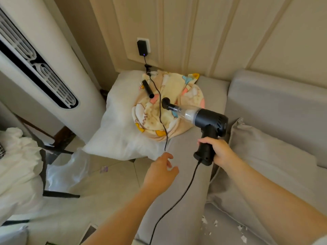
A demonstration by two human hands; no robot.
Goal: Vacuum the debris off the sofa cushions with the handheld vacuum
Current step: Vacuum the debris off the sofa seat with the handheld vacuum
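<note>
My right hand (pixel 218 150) grips the handle of a black handheld vacuum (pixel 210 122) held in the air over the grey sofa seat cushion (pixel 184 177). Its clear dust cup and black nozzle point left toward a patterned blanket (pixel 187 96). A black cord (pixel 178 197) runs from the handle's base down toward me. My left hand (pixel 161 171) hovers open over the cushion's front edge, holding nothing. White paper scraps (pixel 228 227) lie on the cushion at the lower right.
A white pillow (pixel 120 124) lies at the sofa's left end under the blanket, with a black nozzle attachment (pixel 147 88) on top. A black adapter (pixel 142 47) is plugged into the wall socket. A grey throw pillow (pixel 269 161) leans at the right. A tall white air conditioner (pixel 44 68) stands left.
</note>
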